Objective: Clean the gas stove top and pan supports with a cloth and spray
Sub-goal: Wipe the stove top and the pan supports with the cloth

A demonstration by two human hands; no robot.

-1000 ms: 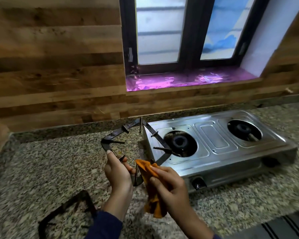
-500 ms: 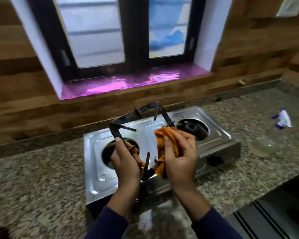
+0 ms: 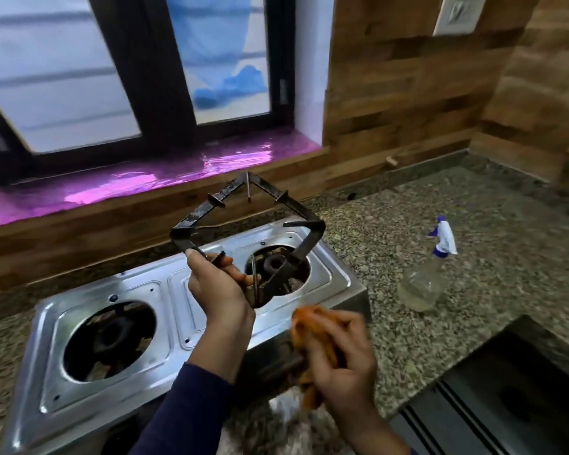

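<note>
Head view: speckled granite bench (image 3: pixel 473 224) runs along a wood-panelled wall, under a dark-framed window (image 3: pixel 79 77) with a glossy purple sill (image 3: pixel 145 178). Steel two-burner stove (image 3: pixel 174 310) sits on the bench, both burner wells bare of supports; the left burner (image 3: pixel 112 336) and right burner (image 3: pixel 275 262) show dark and grimy. A black square pan support (image 3: pixel 289 205) is held up in the air, tilted, over the right burner and clear of the stove top. The left hand (image 3: pixel 220 290) grips it at its near corner, fingers curled round the bar. The right hand (image 3: pixel 339 359) is low at the stove's front right corner, fingers closed round the bunched orange cloth (image 3: pixel 309 320), apart from the support. A clear spray bottle (image 3: pixel 421 284) with a white and purple trigger head stands on the bench to the right of the stove, well apart from both hands
</note>
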